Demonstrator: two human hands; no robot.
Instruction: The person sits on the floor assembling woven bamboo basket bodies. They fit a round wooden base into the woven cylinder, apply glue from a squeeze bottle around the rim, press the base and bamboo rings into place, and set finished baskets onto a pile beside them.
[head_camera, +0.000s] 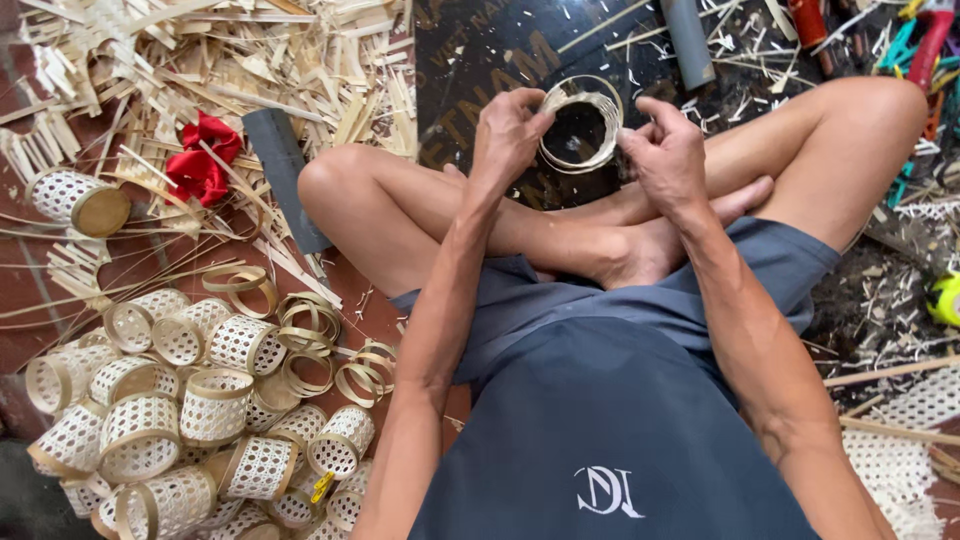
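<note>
We hold the bamboo ring (581, 130) above our crossed legs (560, 215), over the dark board (480, 50), with the left hand (508, 135) pinching its left rim and the fingers (640, 135) of the right hand (668, 160) pinching the right rim. To do this well, we think both pinches should stay firm so the thin strips do not spring open, while we turn the ring slowly. Its opening faces up toward us, so its axis points nearly along our view, and it is wider than it is tall.
</note>
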